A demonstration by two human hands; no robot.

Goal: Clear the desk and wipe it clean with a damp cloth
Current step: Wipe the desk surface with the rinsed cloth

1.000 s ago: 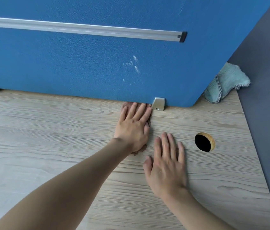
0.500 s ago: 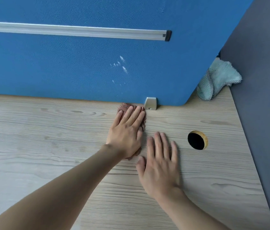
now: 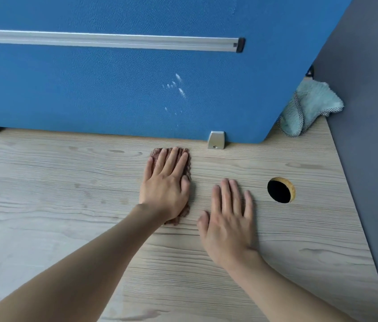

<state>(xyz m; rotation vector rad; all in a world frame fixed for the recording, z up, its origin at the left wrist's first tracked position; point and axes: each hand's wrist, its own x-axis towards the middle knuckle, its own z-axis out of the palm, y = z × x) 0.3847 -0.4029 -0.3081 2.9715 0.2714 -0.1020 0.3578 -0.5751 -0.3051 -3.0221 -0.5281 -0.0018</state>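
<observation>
under the straight, close-set fingers of our left hand (image 3: pixel 164 184) lies the brown cloth (image 3: pixel 156 154), flat on the desk (image 3: pixel 55 205); right of them our right hand (image 3: pixel 228 224) rests, fingers slightly spread. we should press evenly, overlapping strokes.

Cloth (image 3: pixel 179 219) on desk (image 3: pixel 67 194), left of hole (image 3: pixel 279 190)
</observation>
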